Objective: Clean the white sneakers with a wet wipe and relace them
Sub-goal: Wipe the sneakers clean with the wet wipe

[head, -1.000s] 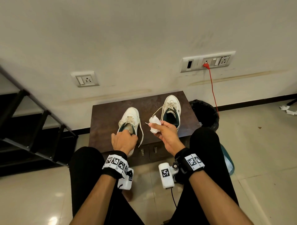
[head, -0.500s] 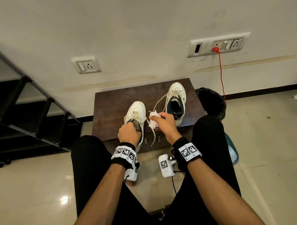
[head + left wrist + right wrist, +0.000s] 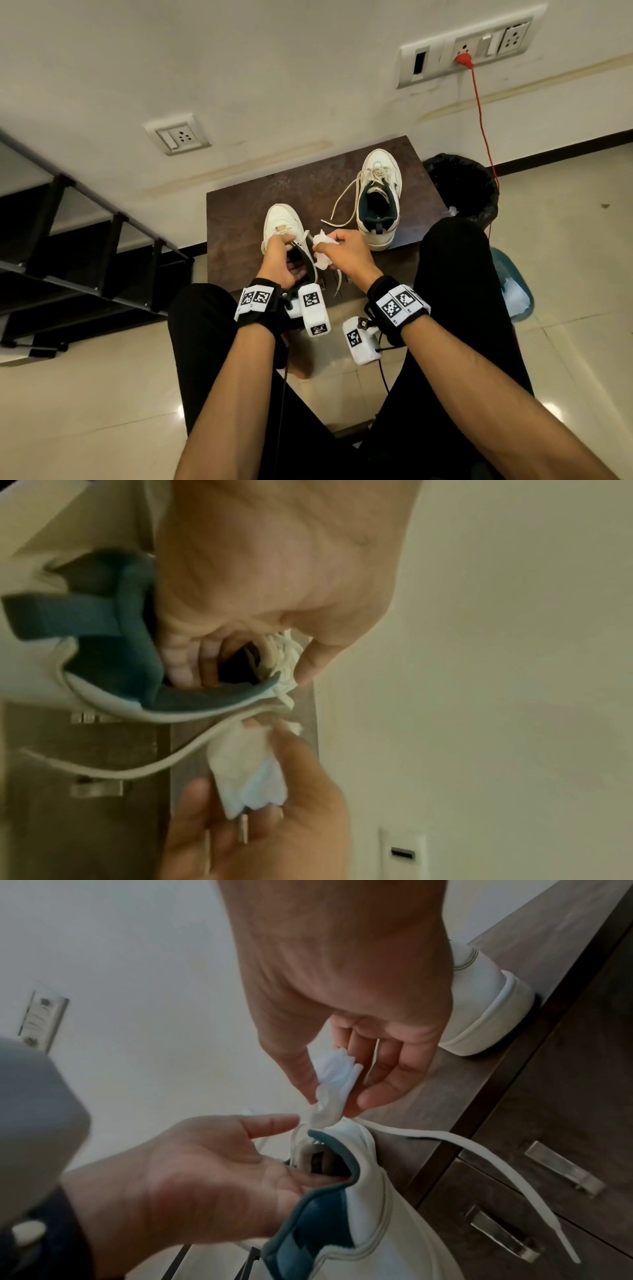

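My left hand (image 3: 291, 253) grips the left white sneaker (image 3: 279, 221) at the near edge of the cabinet, fingers (image 3: 192, 666) inside its teal-lined opening and thumb on the laces. My right hand (image 3: 330, 245) pinches a crumpled white wet wipe (image 3: 320, 248) between thumb and fingers, right against this sneaker's collar. In the right wrist view the wet wipe (image 3: 330, 1088) touches the top of the left sneaker (image 3: 369, 1218), whose loose lace (image 3: 479, 1161) hangs over the drawer front. The right white sneaker (image 3: 378, 198) stands further back on the cabinet, its lace trailing left.
Both shoes are on a dark wooden cabinet (image 3: 239, 212) against the wall, with metal drawer handles (image 3: 561, 1167) on its front. A black-lined bin (image 3: 462, 185) stands to its right and a red cable (image 3: 481, 116) hangs from the wall socket. A black rack (image 3: 85, 246) is at left.
My left hand has slid its fingers into the left sneaker's opening and drawn the shoe closer to me. My right hand has brought the wipe down against that shoe's collar.
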`<state>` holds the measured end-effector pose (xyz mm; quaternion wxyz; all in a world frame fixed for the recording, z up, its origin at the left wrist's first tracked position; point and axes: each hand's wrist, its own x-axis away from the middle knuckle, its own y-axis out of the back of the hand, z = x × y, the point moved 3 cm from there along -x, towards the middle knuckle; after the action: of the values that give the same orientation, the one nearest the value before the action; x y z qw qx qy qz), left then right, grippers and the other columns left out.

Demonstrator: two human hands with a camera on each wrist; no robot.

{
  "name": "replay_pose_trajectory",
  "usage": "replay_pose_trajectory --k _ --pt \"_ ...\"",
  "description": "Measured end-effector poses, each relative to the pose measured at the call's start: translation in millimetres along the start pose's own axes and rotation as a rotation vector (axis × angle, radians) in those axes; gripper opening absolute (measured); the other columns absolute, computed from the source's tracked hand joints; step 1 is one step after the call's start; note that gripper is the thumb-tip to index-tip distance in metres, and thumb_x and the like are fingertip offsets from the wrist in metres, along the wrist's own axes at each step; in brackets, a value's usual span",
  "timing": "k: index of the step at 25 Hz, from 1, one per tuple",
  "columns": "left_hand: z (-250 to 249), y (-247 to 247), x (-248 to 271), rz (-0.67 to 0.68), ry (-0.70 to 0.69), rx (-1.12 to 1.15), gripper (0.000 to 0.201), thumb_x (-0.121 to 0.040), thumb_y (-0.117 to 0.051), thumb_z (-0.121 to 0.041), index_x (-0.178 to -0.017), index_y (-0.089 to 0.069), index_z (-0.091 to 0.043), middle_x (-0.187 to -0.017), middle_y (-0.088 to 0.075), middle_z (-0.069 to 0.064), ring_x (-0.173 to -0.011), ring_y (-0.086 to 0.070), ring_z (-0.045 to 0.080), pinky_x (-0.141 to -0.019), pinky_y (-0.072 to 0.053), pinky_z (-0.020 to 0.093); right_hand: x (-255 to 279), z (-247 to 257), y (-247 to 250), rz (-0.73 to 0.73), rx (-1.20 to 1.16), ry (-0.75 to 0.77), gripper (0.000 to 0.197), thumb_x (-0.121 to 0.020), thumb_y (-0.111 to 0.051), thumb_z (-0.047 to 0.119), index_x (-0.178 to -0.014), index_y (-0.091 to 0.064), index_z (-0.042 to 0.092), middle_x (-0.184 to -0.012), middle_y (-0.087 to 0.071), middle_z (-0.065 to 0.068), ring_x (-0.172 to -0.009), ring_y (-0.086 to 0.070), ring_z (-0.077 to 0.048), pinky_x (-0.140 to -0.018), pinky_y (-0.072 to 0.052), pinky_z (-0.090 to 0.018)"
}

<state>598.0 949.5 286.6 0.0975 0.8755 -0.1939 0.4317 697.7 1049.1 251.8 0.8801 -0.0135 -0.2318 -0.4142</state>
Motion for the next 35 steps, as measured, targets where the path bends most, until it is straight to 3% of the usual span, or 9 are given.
replay_pose_trajectory --k 2,6,11,14,19,24,28,32,35 --pt "-0.3 -5.8 5.0 0.001 -0.003 0.190 0.031 -0.099 -0.058 -0.029 -0.116 -0.062 -0.003 -0.094 -0.070 0.013 -0.087 -0.064 0.026 -0.085 -0.057 0.034 -2.1 -2.0 0.0 -0.008 -0.012 0.003 0.023 -0.061 -0.080 0.042 -0.071 -0.074 0.021 -0.076 -0.077 0.005 -0.085 -0.076 -0.024 -0.082 -0.064 -0.053" --pt "10.9 -17.9 16.3 0.012 -0.055 0.253 0.020 -0.104 -0.056 -0.026 -0.096 -0.062 -0.009 -0.077 -0.072 0.007 -0.076 -0.062 0.020 -0.049 -0.051 0.024 -2.1 -5.8 6.0 -0.055 -0.046 0.006 0.021 -0.062 -0.084 0.036 -0.072 -0.074 0.021 -0.074 -0.076 0.005 -0.078 -0.073 -0.023 -0.080 -0.064 -0.052" --pt "6.7 10.4 -5.3 0.129 -0.081 0.401 0.036 -0.092 -0.055 -0.022 -0.117 -0.074 -0.006 -0.124 -0.073 0.016 -0.109 -0.071 0.034 -0.097 -0.055 0.040 1.1 -1.0 15.8 -0.014 0.057 0.104 0.016 -0.073 -0.085 0.023 -0.087 -0.078 0.018 -0.086 -0.079 0.003 -0.084 -0.075 -0.018 -0.082 -0.064 -0.044" --pt "3.8 19.8 -6.3 0.348 -0.071 0.448 0.036 -0.090 -0.043 -0.014 -0.093 -0.078 -0.004 -0.105 -0.076 0.014 -0.094 -0.073 0.033 -0.103 -0.050 0.042 9.8 5.1 16.0 -0.016 0.114 0.217 0.017 -0.076 -0.080 0.027 -0.090 -0.078 0.018 -0.085 -0.078 0.004 -0.082 -0.075 -0.017 -0.074 -0.064 -0.040" --pt "13.8 10.9 -19.8 0.467 -0.129 0.140 0.048 -0.073 -0.067 0.004 -0.121 -0.069 0.001 -0.123 -0.069 0.023 -0.111 -0.066 0.038 -0.116 -0.042 0.050 9.5 -7.0 22.4 -0.083 0.025 0.047 0.008 -0.081 -0.080 0.021 -0.086 -0.075 0.020 -0.089 -0.078 -0.001 -0.083 -0.074 -0.020 -0.075 -0.063 -0.042" --pt "29.4 -2.2 -38.3 0.222 -0.244 -0.066 0.037 -0.087 -0.077 -0.013 -0.121 -0.067 -0.002 -0.100 -0.079 0.013 -0.085 -0.077 0.022 -0.067 -0.061 0.031 10.3 -11.1 28.1 -0.089 -0.015 -0.026 0.014 -0.087 -0.080 0.019 -0.099 -0.075 0.014 -0.102 -0.078 -0.004 -0.093 -0.074 -0.022 -0.078 -0.064 -0.039" --pt "22.4 -0.2 -42.8 0.242 -0.178 0.065 0.044 -0.100 -0.060 -0.047 -0.124 -0.071 -0.011 -0.110 -0.078 0.011 -0.101 -0.075 0.026 -0.091 -0.060 0.038 10.5 -6.0 28.2 -0.093 -0.055 0.052 0.016 -0.087 -0.080 0.014 -0.102 -0.076 0.010 -0.102 -0.079 -0.008 -0.092 -0.073 -0.023 -0.082 -0.063 -0.043" --pt "10.0 8.0 -36.5 0.366 -0.157 0.153 0.035 -0.098 -0.056 -0.027 -0.079 -0.082 -0.013 -0.085 -0.077 0.010 -0.076 -0.073 0.022 -0.078 -0.057 0.031 10.8 1.6 28.8 -0.125 -0.103 0.124 0.014 -0.086 -0.079 0.011 -0.100 -0.077 0.010 -0.100 -0.079 -0.011 -0.089 -0.073 -0.025 -0.084 -0.063 -0.046" --pt "10.6 10.0 -36.9 0.362 -0.128 0.106 0.025 -0.084 -0.069 -0.015 -0.105 -0.077 -0.004 -0.090 -0.073 0.014 -0.078 -0.069 0.027 -0.074 -0.055 0.031 11.8 3.4 29.8 -0.135 -0.115 0.130 0.015 -0.086 -0.078 0.008 -0.101 -0.076 0.010 -0.099 -0.079 -0.009 -0.089 -0.073 -0.021 -0.081 -0.062 -0.040"
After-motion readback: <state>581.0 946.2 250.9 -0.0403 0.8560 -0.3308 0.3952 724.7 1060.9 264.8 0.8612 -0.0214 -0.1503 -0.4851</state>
